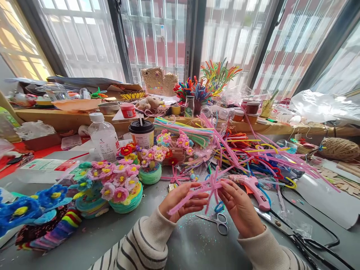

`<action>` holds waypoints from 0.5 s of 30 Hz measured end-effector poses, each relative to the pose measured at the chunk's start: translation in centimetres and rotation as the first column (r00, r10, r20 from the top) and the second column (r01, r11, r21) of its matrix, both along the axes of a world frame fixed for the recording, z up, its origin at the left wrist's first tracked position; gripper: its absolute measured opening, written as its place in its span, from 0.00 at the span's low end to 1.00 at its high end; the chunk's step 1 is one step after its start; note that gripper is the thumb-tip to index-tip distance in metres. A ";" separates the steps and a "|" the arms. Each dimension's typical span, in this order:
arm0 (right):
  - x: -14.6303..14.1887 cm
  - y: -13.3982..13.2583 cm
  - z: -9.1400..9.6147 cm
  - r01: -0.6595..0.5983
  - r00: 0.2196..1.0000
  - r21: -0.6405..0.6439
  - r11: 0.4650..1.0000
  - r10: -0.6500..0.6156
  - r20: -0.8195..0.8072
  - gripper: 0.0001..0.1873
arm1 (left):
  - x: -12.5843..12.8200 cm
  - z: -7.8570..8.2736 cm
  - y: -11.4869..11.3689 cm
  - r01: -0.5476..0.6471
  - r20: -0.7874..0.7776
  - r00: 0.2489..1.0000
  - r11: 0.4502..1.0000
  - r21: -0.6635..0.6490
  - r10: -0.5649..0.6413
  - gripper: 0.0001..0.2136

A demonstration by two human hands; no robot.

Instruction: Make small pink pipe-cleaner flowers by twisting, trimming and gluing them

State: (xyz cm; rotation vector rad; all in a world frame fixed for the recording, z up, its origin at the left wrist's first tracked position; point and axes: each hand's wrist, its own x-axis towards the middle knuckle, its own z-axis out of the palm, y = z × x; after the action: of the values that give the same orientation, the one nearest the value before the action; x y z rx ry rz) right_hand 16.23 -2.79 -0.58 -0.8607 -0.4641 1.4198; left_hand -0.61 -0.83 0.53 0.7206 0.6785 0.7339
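Between my two hands is a bundle of pink pipe cleaners (pixel 214 184), crossed at the middle with arms sticking out several ways. My left hand (pixel 182 200) supports it from the left; one long pink arm lies across its fingers. At the right of the crossing, my right hand (pixel 237 208) pinches the bundle between thumb and fingers. Small grey scissors (pixel 221 224) lie on the table just below the hands, with a blue pipe cleaner loop (pixel 219 206) close by. Behind my right hand rests a pink glue gun (pixel 254 189).
Finished pipe cleaner flower pots (pixel 126 200) stand at left, near a water bottle (pixel 104 138) and a lidded cup (pixel 141 133). Loose pipe cleaners (pixel 253 153) pile up at centre right. Large scissors (pixel 278 224) and a black cable (pixel 312 217) lie at right. Twine (pixel 340 149) sits beyond.
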 end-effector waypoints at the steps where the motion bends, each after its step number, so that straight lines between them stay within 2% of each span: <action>1: 0.1 0.1 -0.2 0.017 0.998 -0.019 1.000 -0.018 -0.058 0.09 | 0.0 0.0 0.0 -0.010 0.012 1.000 1.000 -0.003 0.011 0.17; 4: -0.1 0.3 -0.8 -0.015 0.985 -0.087 0.996 0.000 -0.171 0.08 | 0.1 -0.4 0.1 -0.077 -0.077 0.993 0.994 0.081 0.084 0.15; 6: -0.6 0.1 -1.1 -0.050 0.981 -0.111 0.993 0.027 -0.194 0.06 | 0.1 -0.9 0.1 -0.100 -0.232 0.957 0.948 0.303 0.176 0.16; 9: -1.6 -0.2 -1.3 -0.092 0.983 -0.108 0.990 0.073 -0.166 0.04 | 0.1 -1.3 0.1 -0.062 -0.430 0.804 0.778 0.625 0.410 0.18; 10: -1.8 -0.4 -1.3 -0.107 0.985 -0.100 0.989 0.091 -0.147 0.04 | 0.1 -1.3 0.1 -0.042 -0.444 0.758 0.716 0.696 0.477 0.17; 12: -2.2 -0.7 -1.3 -0.143 0.985 -0.083 0.986 0.134 -0.107 0.04 | 0.1 -1.3 0.1 -0.013 -0.412 0.725 0.610 0.793 0.552 0.13; 13: -2.4 -0.8 -1.2 -0.168 0.983 -0.078 0.983 0.162 -0.083 0.04 | 0.1 -1.2 0.1 0.007 -0.405 0.738 0.594 0.804 0.540 0.11; 14: -2.5 -1.0 -1.0 -0.192 0.981 -0.075 0.979 0.188 -0.056 0.05 | 0.1 -1.1 0.1 0.015 -0.409 0.752 0.606 0.795 0.517 0.09; 15: -2.6 -1.1 -0.8 -0.214 0.977 -0.074 0.974 0.213 -0.020 0.06 | 0.1 -1.0 0.1 0.012 -0.419 0.767 0.642 0.766 0.486 0.09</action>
State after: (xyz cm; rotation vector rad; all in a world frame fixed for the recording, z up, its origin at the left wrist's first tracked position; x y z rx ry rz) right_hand 13.58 -3.88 -1.41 -0.8825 -0.5079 1.6484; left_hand -0.50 -0.71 -0.51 1.7010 1.0927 1.0772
